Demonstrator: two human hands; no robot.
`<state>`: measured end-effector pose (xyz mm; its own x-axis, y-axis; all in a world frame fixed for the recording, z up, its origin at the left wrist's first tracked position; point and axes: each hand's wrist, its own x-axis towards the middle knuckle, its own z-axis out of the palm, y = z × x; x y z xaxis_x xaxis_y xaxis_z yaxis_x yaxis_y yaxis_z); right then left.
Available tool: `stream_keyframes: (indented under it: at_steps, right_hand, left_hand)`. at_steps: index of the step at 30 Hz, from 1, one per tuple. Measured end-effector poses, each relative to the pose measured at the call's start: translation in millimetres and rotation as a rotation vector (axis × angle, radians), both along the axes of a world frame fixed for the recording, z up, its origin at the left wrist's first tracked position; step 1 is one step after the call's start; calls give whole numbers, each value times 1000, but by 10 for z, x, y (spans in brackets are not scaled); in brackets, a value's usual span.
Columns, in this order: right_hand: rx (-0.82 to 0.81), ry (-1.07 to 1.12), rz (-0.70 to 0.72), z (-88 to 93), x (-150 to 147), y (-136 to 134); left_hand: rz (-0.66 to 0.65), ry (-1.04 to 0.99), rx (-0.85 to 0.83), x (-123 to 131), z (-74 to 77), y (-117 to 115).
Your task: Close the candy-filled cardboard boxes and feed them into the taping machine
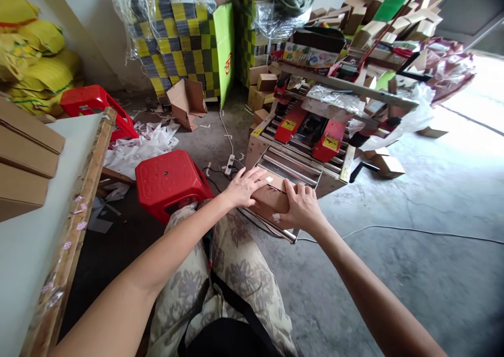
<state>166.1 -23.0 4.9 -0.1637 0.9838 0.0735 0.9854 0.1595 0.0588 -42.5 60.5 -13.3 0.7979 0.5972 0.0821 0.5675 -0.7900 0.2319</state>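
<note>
A small brown cardboard box [271,198] lies on the near end of a roller conveyor, just in front of my knees. A bit of white tape sticks to its near side, and a dark gap shows along its top. Around the left end of the box is my left hand [247,186], its fingers stretched over the top edge. My right hand [302,206] grips the right end, thumb on top and fingers curled over the far side. Beyond the box, the taping machine [307,123] has red side guides over metal rollers [291,169].
A red plastic stool [169,178] stands to the left. Further left, a wood-edged table [74,189] holds flat cartons [27,157]. A power strip [229,164] and cable lie on the floor. Behind are black-and-yellow stacks [177,42] and piled boxes [366,31].
</note>
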Motion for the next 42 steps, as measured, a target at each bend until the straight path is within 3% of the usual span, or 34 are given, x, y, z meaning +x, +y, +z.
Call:
stream_keyframes:
  at_steps: [5, 11, 14, 17, 20, 23, 26, 32, 34, 39, 42]
  right_hand:
    - [-61, 77, -41, 45, -25, -110]
    - [8, 111, -388, -31, -624, -408]
    - [3, 139, -416, -73, -742, -493]
    - [-49, 208, -293, -71, -597, -497]
    - [-117, 261, -22, -36, -337, -465]
    - [-181, 246, 242, -15, -149, -442]
    - [-189, 202, 318, -54, -138, -442]
    - [-29, 211, 31, -190, -455, -439]
    - [0, 211, -44, -206, -540, -420]
    - [43, 203, -150, -228, -666, -353]
    - [47, 202, -196, -244, -726, -316]
  left_hand:
    - [-78, 46, -107, 16, 53, 179]
    - [-138, 86, -321, 81, 93, 367]
    - [-172, 94, -494, 161, 129, 404]
    - [-59, 54, -584, 284, 139, 378]
    - [85, -83, -484, 403, 94, 301]
    - [83, -142, -432, 457, 20, 267]
    - [39, -170, -441, 480, -45, 339]
    - [-109, -305, -501, 673, -120, 664]
    - [-98, -403, -571, 725, -162, 711]
    - [216, -817, -758, 693, -386, 525]
    - [274, -867, -908, 682, -484, 371]
